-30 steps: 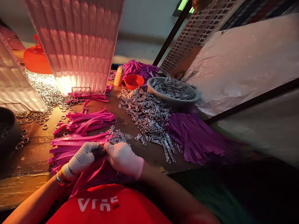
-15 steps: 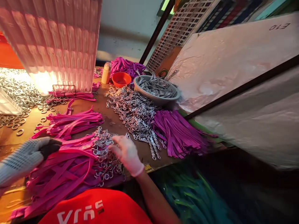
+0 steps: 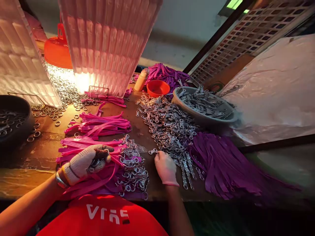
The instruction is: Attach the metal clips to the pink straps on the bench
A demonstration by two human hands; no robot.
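Observation:
My left hand (image 3: pixel 86 164), in a knitted glove with dark fingertips, is curled around several metal rings (image 3: pixel 94 165). It is over a heap of magenta straps (image 3: pixel 103 183), whose right ends carry metal rings and clips (image 3: pixel 135 173). In a thin white glove, my right hand (image 3: pixel 166 167) pinches a small metal clip (image 3: pixel 153 151) just above the table. Beside that hand, to the right, spreads a large pile of similar metal clips (image 3: pixel 169 127). Another bundle of magenta straps (image 3: pixel 107 125) lies beyond my left hand.
A grey basin (image 3: pixel 204 118) of metal clips stands at the right, near purple straps (image 3: pixel 219 164). Farther back are a red bowl (image 3: pixel 158 88) and a bottle (image 3: pixel 141 80). Ribbed translucent panels (image 3: pixel 108 42) rise at left, near a dark bowl (image 3: pixel 14 131) and loose rings (image 3: pixel 64 85).
The view has swung left, bringing the dark bowl and second panel into sight. My left hand has moved in over the strap heap with rings; my right has moved off the heap to a clip.

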